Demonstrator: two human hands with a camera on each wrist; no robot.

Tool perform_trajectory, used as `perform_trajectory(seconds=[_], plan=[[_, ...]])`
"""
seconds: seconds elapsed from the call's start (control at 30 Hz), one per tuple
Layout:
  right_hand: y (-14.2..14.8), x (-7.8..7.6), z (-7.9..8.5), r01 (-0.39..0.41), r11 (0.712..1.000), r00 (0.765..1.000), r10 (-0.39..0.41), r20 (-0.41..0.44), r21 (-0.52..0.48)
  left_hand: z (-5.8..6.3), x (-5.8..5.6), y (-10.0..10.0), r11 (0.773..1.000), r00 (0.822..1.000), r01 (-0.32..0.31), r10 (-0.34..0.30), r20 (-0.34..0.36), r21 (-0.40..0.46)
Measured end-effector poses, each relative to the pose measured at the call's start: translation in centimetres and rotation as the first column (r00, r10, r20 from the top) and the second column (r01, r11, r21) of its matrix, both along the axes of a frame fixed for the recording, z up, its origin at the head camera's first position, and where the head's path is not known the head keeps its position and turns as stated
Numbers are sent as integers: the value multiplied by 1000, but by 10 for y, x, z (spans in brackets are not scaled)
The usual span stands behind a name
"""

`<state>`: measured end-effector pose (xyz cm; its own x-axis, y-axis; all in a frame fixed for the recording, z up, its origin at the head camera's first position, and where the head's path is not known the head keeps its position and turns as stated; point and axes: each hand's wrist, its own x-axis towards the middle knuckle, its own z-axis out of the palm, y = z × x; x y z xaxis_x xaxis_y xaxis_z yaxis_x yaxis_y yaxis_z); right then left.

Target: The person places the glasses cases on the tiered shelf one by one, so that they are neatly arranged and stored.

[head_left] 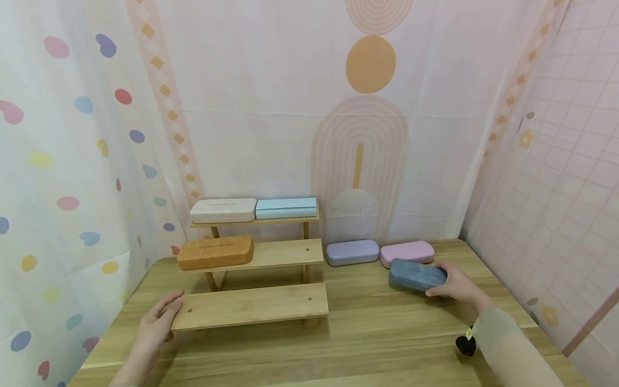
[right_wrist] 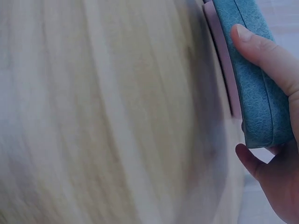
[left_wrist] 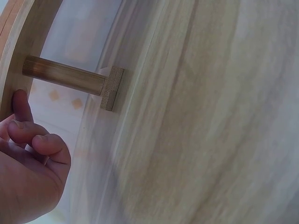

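Note:
My right hand (head_left: 458, 286) grips a blue-grey glasses case (head_left: 415, 275) by its right end, a little above the table. In the right wrist view the thumb lies along one side of the teal-looking case (right_wrist: 254, 93); part of the other fingers is hidden. Just behind it lies a pink glasses case (head_left: 408, 252), with a lilac one (head_left: 353, 252) to its left. At the left, my left hand (head_left: 156, 321) holds the left end of the lowest step of a three-tier wooden stand (head_left: 251, 306). One fingertip touches the board's underside in the left wrist view.
A white case (head_left: 223, 211) and a light blue case (head_left: 286, 208) sit side by side on the top tier. An orange-brown case (head_left: 216, 252) occupies the left of the middle tier. A black ornament (head_left: 466, 345) is beside the right sleeve (head_left: 505, 344). Curtains stand behind the table (head_left: 367, 344).

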<state>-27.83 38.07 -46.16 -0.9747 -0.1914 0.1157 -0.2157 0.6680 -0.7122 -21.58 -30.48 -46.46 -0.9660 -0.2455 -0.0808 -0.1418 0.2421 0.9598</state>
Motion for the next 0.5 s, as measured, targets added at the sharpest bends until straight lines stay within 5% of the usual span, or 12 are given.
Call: perform_trajectory(seconds=[0.5], plan=[[-15,1,18,22,998,995,-16,-94,62,0,0,1,1000,1000,-9,9,-15,30]])
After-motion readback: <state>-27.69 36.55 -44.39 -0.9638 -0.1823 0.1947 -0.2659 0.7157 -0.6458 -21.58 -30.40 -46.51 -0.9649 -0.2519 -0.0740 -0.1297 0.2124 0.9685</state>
